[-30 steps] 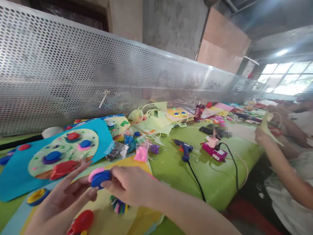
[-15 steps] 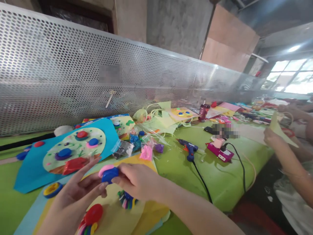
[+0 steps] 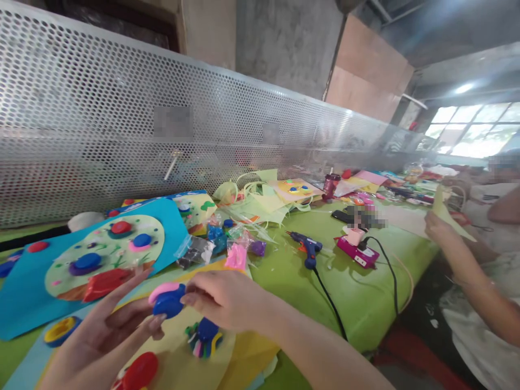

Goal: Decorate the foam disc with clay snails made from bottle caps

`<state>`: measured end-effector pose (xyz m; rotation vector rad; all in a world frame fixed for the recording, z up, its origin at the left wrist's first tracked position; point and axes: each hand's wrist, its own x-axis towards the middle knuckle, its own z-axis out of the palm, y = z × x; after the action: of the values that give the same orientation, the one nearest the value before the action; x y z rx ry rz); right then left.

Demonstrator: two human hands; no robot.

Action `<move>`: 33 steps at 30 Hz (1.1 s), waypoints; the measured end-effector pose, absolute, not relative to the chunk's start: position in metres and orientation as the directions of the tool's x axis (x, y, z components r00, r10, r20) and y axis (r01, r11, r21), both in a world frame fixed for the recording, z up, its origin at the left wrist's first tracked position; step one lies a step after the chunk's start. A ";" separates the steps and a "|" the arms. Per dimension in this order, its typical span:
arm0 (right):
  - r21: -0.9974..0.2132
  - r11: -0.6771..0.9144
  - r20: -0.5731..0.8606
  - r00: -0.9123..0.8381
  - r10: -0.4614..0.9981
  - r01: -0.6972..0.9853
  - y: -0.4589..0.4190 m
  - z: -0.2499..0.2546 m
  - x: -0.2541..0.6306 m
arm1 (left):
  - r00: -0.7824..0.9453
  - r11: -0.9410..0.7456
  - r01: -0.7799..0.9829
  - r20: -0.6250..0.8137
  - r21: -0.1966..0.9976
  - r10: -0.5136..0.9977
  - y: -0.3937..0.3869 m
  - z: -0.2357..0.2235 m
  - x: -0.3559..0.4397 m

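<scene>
My left hand [image 3: 109, 330] and my right hand [image 3: 221, 298] meet over a yellow sheet [image 3: 179, 357] at the table's near edge. Between their fingertips sits a blue clay lump with a pink disc behind it [image 3: 167, 299]. The right fingers pinch its right side; the left fingers press its lower left, with the other left fingers spread. Under the hands lie a multicoloured clay flower with a blue centre [image 3: 204, 336] and a red clay piece [image 3: 138, 371]. A blue card with a pale green disc and clay dots [image 3: 101, 254] lies to the left.
A blue glue gun [image 3: 306, 248] with a black cord and a pink power strip [image 3: 355, 252] lie on the green table [image 3: 357, 292]. Small clay bags [image 3: 221, 244] and paper scraps sit mid-table. A perforated metal screen [image 3: 122, 124] backs the table. Another person's hands [image 3: 439, 227] hold yellow paper at right.
Both hands keep working the blue and pink clay piece between the fingertips; it has shifted slightly lower. The view swayed right and back. The person at right still holds paper.
</scene>
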<state>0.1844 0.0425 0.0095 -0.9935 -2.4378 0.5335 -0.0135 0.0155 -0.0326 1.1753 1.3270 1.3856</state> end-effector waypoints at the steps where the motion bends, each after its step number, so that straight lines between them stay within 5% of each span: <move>1: -0.509 0.658 0.264 -0.627 0.733 0.555 0.043 0.011 0.186 | -0.177 -0.064 0.031 0.068 0.997 0.982 0.016 -0.034 -0.014; 9: -0.582 0.611 0.168 -0.656 0.736 0.536 0.043 0.013 0.187 | -0.118 -0.017 0.001 0.017 1.000 0.993 0.015 -0.041 -0.018; 20: -0.751 0.552 0.221 -0.650 0.727 0.363 0.041 0.006 0.183 | -0.077 -0.182 0.070 0.188 0.981 0.979 0.011 -0.041 -0.017; 27: -0.871 0.399 0.151 -0.617 0.772 0.286 0.044 0.001 0.183 | 0.005 -0.310 0.466 0.348 0.829 0.938 -0.003 -0.032 -0.011; 33: -0.889 0.379 0.161 -0.596 0.787 0.259 0.045 -0.002 0.181 | 0.138 -0.437 0.633 0.462 0.639 0.876 -0.007 -0.042 -0.012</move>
<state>0.1812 0.0451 -0.0016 -0.8965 -2.0607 1.1796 -0.0117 -0.0073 -0.0423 2.1292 1.4673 1.1902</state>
